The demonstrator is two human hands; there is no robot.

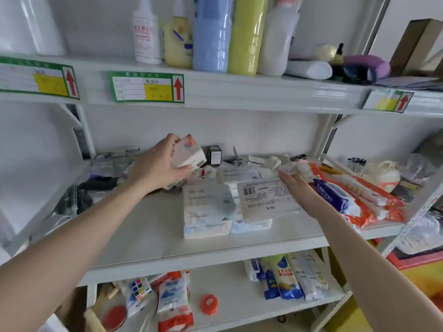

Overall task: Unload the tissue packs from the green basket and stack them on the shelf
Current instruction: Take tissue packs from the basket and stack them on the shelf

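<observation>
My left hand (155,166) grips a small white tissue pack with an orange corner (189,152), held above the back left of the middle shelf (148,233). My right hand (299,190) holds a flat white tissue pack with a barcode (266,200), fingers straight along its right edge, tilted over a stack of pale blue tissue packs (208,212) lying on the shelf. A second pale blue stack sits under the barcode pack. The green basket is not in view.
Orange and blue wipe packs (354,200) crowd the shelf's right side. A hairbrush (74,197), glass jars and small items lie at the left and back. Bottles (211,32) stand on the upper shelf; packets and a puzzle cube (141,287) lie below.
</observation>
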